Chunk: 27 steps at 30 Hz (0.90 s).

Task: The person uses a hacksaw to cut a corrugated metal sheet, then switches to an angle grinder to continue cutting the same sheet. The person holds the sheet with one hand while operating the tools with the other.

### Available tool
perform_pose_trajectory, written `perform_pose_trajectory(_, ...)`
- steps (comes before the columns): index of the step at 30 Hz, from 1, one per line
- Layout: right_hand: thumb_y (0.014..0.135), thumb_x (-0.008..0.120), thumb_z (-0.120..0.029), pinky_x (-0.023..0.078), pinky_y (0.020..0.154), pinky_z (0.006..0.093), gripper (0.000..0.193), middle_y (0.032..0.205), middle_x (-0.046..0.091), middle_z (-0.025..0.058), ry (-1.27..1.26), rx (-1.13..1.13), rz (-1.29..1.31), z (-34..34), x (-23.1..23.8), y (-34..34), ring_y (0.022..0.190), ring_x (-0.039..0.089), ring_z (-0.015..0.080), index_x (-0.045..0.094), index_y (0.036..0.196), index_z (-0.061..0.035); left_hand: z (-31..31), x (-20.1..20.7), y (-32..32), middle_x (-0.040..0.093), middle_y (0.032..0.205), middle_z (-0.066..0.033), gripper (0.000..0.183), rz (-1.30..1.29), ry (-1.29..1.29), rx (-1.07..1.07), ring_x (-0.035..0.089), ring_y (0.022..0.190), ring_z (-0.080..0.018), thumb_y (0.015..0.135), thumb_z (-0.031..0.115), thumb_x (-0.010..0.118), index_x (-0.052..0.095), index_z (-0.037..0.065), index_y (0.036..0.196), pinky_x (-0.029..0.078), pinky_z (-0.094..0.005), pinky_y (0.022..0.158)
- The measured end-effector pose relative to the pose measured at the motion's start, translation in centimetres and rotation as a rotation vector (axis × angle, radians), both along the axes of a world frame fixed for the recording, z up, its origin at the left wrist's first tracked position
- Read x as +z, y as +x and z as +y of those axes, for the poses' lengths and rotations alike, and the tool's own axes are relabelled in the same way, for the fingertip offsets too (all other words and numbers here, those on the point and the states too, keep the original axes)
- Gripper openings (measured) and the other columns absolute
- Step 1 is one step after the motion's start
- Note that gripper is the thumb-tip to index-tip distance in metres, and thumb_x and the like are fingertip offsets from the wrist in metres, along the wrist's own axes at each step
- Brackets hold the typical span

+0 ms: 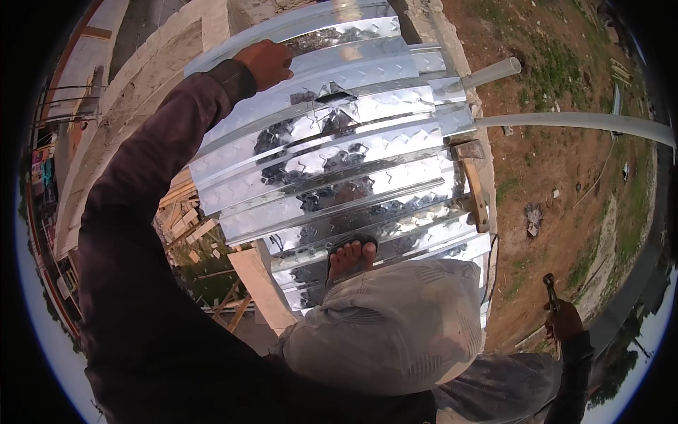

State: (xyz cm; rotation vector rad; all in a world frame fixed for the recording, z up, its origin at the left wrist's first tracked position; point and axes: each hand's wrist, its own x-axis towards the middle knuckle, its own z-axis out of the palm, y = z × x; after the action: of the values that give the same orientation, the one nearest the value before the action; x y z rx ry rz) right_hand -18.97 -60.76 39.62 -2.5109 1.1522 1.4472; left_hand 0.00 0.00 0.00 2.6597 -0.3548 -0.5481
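My left hand (pixel 267 65) is at the far left part of the shiny ribbed metal sheets (pixel 353 152), its fingers curled together; whether anything is in them is hidden. On the lower right, out beyond the sheets' edge, my right hand (pixel 565 322) is wrapped round a pair of metal pincers (pixel 550 286), with their jawed head pointing up. A raised, bent flap (pixel 335 93) stands up from the sheets near the middle. My sandalled foot (pixel 352 256) rests on the near part of the sheets.
A wooden-handled tool (pixel 475 187), hammer or hatchet, lies at the sheets' right edge. Two pale pipes (pixel 565 121) (pixel 494 72) stick out to the right, above bare ground (pixel 544 184) far below. Masonry wall (pixel 159 78) and loose timber (pixel 185 220) are at left.
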Motion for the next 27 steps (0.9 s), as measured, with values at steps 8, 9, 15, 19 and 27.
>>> perform_pose_trajectory(8,0.097,0.060,-0.018,0.057,0.057,0.0328,0.026,0.074,0.060,0.0073,0.718,0.410,0.164,20.2,-15.2,15.8,0.061,0.065,0.0168,0.062,0.112,0.0016,29.5,-4.0,-7.9,0.071,0.104,-0.0259,0.075,0.165,0.566,0.399,0.067,0.101,-0.0432,0.087,0.069,0.061,0.070,-0.004,0.102,0.051,-0.0477,0.088)
perform_pose_trajectory(9,0.097,0.060,-0.019,0.057,0.056,0.0324,0.026,0.074,0.060,0.0075,0.773,0.417,0.175,22.0,-16.5,16.7,0.062,0.065,0.0167,0.062,0.112,0.0019,31.0,-5.4,-9.1,0.072,0.105,-0.0256,0.078,0.150,0.552,0.528,0.068,0.104,-0.0421,0.088,0.072,0.057,0.071,-0.004,0.102,0.051,-0.0470,0.091)
perform_pose_trajectory(15,0.095,0.061,-0.020,0.058,0.056,0.0359,0.026,0.075,0.063,0.0117,0.949,0.741,0.095,31.0,-25.5,23.5,0.062,0.067,0.0211,0.066,0.104,0.0032,34.5,-12.5,-17.8,0.071,0.109,-0.0286,0.083,0.300,0.015,1.036,0.068,0.109,-0.0403,0.091,0.075,0.049,0.074,-0.003,0.106,0.049,-0.0461,0.095)
perform_pose_trajectory(19,0.099,0.054,-0.012,0.058,0.063,0.0335,0.023,0.080,0.062,0.0070,0.910,0.987,0.126,39.0,-28.9,27.5,0.067,0.066,0.0156,0.057,0.116,0.0025,34.6,-15.1,-23.2,0.069,0.107,-0.0313,0.062,0.164,-0.219,1.352,0.066,0.104,-0.0443,0.098,0.059,0.051,0.073,0.002,0.107,0.050,-0.0461,0.087)
perform_pose_trajectory(27,0.088,0.057,-0.007,0.058,0.066,0.0393,0.020,0.087,0.071,0.0147,0.565,1.556,0.307,46.0,-29.7,28.8,0.071,0.074,0.0236,0.061,0.105,0.0041,23.7,-9.0,-26.1,0.072,0.090,-0.0246,0.045,-0.312,0.076,1.485,0.069,0.087,-0.0402,0.095,0.040,0.061,0.073,-0.003,0.089,0.052,-0.0457,0.077)
